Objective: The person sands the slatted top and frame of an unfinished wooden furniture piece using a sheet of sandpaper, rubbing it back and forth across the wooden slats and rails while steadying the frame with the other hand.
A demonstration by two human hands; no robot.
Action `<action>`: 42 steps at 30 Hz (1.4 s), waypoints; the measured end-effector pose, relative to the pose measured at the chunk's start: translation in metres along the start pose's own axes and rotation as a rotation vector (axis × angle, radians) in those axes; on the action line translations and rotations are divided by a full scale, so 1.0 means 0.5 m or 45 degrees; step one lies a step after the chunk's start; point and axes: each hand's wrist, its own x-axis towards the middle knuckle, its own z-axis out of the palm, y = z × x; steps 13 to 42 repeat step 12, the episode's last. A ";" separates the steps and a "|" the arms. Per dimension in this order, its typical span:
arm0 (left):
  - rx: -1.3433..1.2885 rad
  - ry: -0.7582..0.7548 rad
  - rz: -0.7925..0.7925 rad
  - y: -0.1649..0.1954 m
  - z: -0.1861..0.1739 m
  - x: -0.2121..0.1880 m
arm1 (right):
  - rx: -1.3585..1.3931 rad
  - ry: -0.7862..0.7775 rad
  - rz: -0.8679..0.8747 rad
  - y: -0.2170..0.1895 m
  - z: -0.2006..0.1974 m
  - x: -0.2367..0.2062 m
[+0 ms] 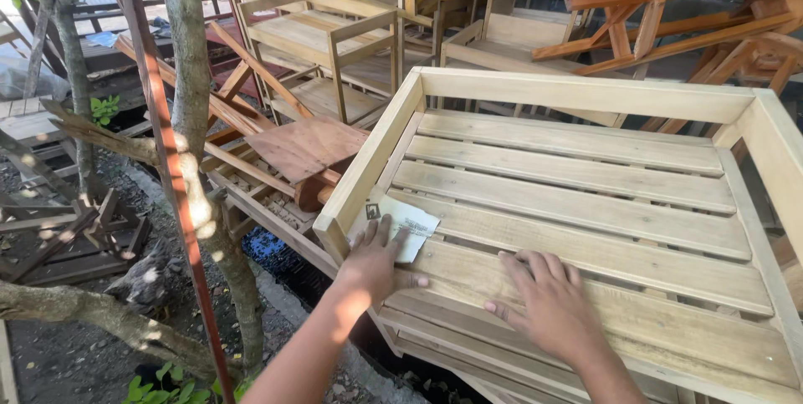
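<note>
Sandpaper (400,224) lies under your left hand (372,263), a pale folded sheet pressed flat against the slats at the near left corner of the wooden bench frame (585,94). Your fingers are spread over its lower edge, palm down, not curled around it; the upper half of the sheet shows beyond your fingertips, just beside the frame's left side rail (368,157). Your right hand (548,304) rests open and flat on a slat (602,258) a little to the right, holding nothing, near the sheet but not touching it. The two hands are apart, with bare wood between them.

The frame is unfinished light timber, with wide slats running left to right and narrow gaps between them, bounded by raised rails at the back and both sides. Behind it stand stacked chair frames (335,44) and darker orange-brown furniture parts (661,11). To your left, a thin tree trunk (194,94) rises beside a rust-red metal bar (163,145), and scrap boards (67,237) lie on dark, gravelly ground.

The sheet's grit side faces down, so you cannot see it. The right end of the frame is cut off by the picture's edge, and your right forearm leaves at the bottom. What lies beneath the slats is in shadow and hard to make out.
</note>
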 end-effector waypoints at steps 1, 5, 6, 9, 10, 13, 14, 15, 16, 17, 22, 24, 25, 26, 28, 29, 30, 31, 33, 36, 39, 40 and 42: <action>0.020 -0.234 -0.028 -0.002 -0.004 0.007 | 0.020 0.038 -0.021 -0.003 0.003 -0.005; -0.041 0.011 0.090 -0.029 -0.012 0.008 | 0.034 0.092 -0.014 0.007 0.002 0.000; -0.131 0.024 -0.004 -0.033 -0.014 0.009 | 0.027 0.069 -0.003 0.008 0.002 0.000; -0.434 0.601 -0.054 -0.031 -0.020 -0.016 | 0.151 0.207 -0.085 0.007 -0.002 -0.006; -0.543 0.882 -0.022 -0.020 -0.020 -0.021 | 0.149 0.175 -0.054 0.009 -0.005 -0.009; -0.423 0.635 0.156 0.021 -0.007 -0.032 | 0.139 0.111 -0.007 0.008 -0.009 -0.009; -0.423 0.635 0.156 0.021 -0.007 -0.032 | 0.139 0.111 -0.007 0.008 -0.009 -0.009; -0.423 0.635 0.156 0.021 -0.007 -0.032 | 0.139 0.111 -0.007 0.008 -0.009 -0.009; -0.423 0.635 0.156 0.021 -0.007 -0.032 | 0.139 0.111 -0.007 0.008 -0.009 -0.009; -0.423 0.635 0.156 0.021 -0.007 -0.032 | 0.139 0.111 -0.007 0.008 -0.009 -0.009; -0.423 0.635 0.156 0.021 -0.007 -0.032 | 0.139 0.111 -0.007 0.008 -0.009 -0.009; -0.423 0.635 0.156 0.021 -0.007 -0.032 | 0.139 0.111 -0.007 0.008 -0.009 -0.009; -0.423 0.635 0.156 0.021 -0.007 -0.032 | 0.139 0.111 -0.007 0.008 -0.009 -0.009; -0.423 0.635 0.156 0.021 -0.007 -0.032 | 0.139 0.111 -0.007 0.008 -0.009 -0.009; -0.423 0.635 0.156 0.021 -0.007 -0.032 | 0.139 0.111 -0.007 0.008 -0.009 -0.009; -0.423 0.635 0.156 0.021 -0.007 -0.032 | 0.139 0.111 -0.007 0.008 -0.009 -0.009; -0.423 0.635 0.156 0.021 -0.007 -0.032 | 0.139 0.111 -0.007 0.008 -0.009 -0.009; -0.423 0.635 0.156 0.021 -0.007 -0.032 | 0.139 0.111 -0.007 0.008 -0.009 -0.009; -0.423 0.635 0.156 0.021 -0.007 -0.032 | 0.139 0.111 -0.007 0.008 -0.009 -0.009; -0.423 0.635 0.156 0.021 -0.007 -0.032 | 0.139 0.111 -0.007 0.008 -0.009 -0.009; -0.423 0.635 0.156 0.021 -0.007 -0.032 | 0.139 0.111 -0.007 0.008 -0.009 -0.009; -0.423 0.635 0.156 0.021 -0.007 -0.032 | 0.139 0.111 -0.007 0.008 -0.009 -0.009; -0.423 0.635 0.156 0.021 -0.007 -0.032 | 0.139 0.111 -0.007 0.008 -0.009 -0.009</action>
